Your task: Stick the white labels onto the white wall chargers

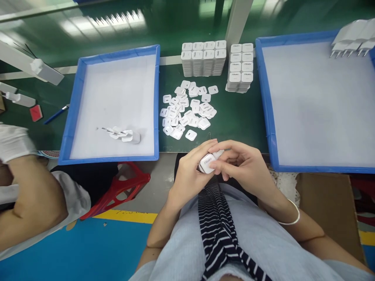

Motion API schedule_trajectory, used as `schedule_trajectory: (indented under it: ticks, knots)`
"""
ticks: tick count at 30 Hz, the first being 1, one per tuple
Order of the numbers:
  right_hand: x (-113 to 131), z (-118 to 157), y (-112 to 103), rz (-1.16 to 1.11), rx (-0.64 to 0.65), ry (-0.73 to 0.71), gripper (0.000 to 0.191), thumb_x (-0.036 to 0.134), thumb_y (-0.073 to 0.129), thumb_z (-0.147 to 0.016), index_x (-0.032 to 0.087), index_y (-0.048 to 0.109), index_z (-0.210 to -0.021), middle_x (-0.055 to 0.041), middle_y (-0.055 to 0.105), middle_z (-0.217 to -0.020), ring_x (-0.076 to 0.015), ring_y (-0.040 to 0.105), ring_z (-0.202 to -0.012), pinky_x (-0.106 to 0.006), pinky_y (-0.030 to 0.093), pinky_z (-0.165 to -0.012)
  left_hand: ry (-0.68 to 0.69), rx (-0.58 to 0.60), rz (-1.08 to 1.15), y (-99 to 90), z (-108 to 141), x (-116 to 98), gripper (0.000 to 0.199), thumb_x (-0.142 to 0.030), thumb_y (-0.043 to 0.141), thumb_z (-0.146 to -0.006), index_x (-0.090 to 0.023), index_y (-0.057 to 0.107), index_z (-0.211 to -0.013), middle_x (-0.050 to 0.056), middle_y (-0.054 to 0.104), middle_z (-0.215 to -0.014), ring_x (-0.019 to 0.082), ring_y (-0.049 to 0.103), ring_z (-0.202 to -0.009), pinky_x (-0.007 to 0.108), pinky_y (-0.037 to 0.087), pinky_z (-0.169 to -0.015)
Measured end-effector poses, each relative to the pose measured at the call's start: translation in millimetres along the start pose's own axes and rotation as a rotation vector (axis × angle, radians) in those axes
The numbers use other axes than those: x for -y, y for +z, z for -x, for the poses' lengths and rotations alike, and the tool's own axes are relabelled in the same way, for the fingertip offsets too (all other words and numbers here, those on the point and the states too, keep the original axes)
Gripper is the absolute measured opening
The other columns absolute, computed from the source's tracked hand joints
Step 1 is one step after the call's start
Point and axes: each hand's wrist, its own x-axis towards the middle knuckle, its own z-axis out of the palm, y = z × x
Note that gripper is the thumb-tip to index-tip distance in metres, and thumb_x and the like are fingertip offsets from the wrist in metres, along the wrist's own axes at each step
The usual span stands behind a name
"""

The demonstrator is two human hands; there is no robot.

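My left hand [189, 171] is wrapped round a small white charger housing [206, 163], its printed square face turned up. The fingers of my right hand [238, 162] are closed at the housing's right side, the thumb on its face and a small white piece [218, 153] partly hidden under the fingertips. Both hands are just in front of the table's near edge. Loose white square caps [191, 135] lie scattered on the green table beyond them. Stacks of white caps stand behind, one wide [203, 58] and one narrow [241, 67].
A blue-rimmed tray [156, 105] on the left holds white plug pieces [124, 135]. Another blue-rimmed tray [268, 113] on the right has pronged chargers [354, 37] at its far corner. At far left are a co-worker's gloved hand [16, 142], a blue pen [56, 114] and a red block [36, 113].
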Motion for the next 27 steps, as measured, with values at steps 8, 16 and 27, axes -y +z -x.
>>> schedule_trajectory:
  ticks: [8, 16, 27]
  knots:
    - [0.9, 0.8, -3.0, -0.055, 0.022, 0.076, 0.032, 0.021, 0.086, -0.077, 0.022, 0.058, -0.092, 0.0052, 0.070, -0.059, -0.0075, 0.055, -0.043, -0.017, 0.046, -0.045, 0.063, -0.005, -0.046, 0.8, 0.0, 1.0, 0.041, -0.019, 0.072, -0.089, -0.023, 0.067, -0.130, 0.008, 0.069, -0.137, 0.024, 0.069, -0.122, 0.037, 0.059, -0.104]
    - [0.4, -0.5, -4.3, -0.044, 0.032, 0.087, 0.033, 0.023, 0.086, -0.078, 0.022, 0.055, -0.091, 0.0059, 0.069, -0.058, -0.0078, 0.054, -0.042, -0.017, 0.042, -0.043, 0.117, 0.004, -0.092, 0.3, -0.4, 0.5, 0.040, -0.019, 0.069, -0.091, -0.022, 0.066, -0.131, 0.009, 0.069, -0.137, 0.024, 0.069, -0.122, 0.037, 0.058, -0.105]
    - [0.5, 1.6, -8.5, -0.045, 0.020, -0.022, 0.017, 0.026, 0.072, -0.092, 0.024, 0.055, -0.095, 0.0118, 0.053, -0.042, -0.0060, 0.040, -0.032, -0.018, 0.029, -0.036, 0.079, -0.047, 0.171, 4.1, -5.9, 7.8, 0.052, -0.006, 0.076, -0.079, -0.024, 0.070, -0.127, 0.006, 0.074, -0.130, 0.022, 0.072, -0.116, 0.033, 0.059, -0.102]
